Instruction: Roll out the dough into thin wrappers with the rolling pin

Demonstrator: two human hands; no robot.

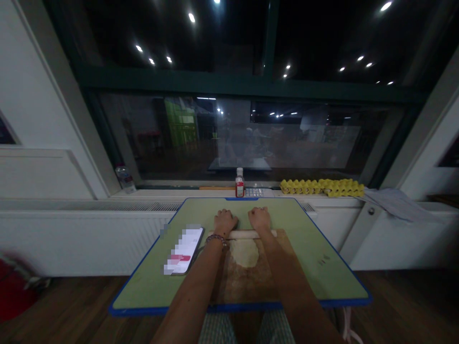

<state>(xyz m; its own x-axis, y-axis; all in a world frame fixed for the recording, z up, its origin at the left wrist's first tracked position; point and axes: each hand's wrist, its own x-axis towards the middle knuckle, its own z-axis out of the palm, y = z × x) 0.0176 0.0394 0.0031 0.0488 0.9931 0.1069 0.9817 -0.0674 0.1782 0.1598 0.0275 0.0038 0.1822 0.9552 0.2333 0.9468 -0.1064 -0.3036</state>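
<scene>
A pale wooden rolling pin [244,234] lies crosswise near the far edge of a brown wooden board [247,286]. My left hand [225,222], with a beaded bracelet at the wrist, bears down over the pin's left part, fingers curled. Over its right part is my right hand [259,219], also with curled fingers. Both palms are hidden, so their exact contact with the pin is unclear. Just on the near side of the pin, a flat, roundish sheet of pale dough [244,253] rests on the board between my forearms.
The board is on a green folding table [322,282] with a blue rim. Left of it lies a lit phone [186,251]. Along the windowsill stand a red-labelled bottle [240,184], a white keyboard-like object [255,192], yellow egg trays [319,186] and a clear bottle [125,179].
</scene>
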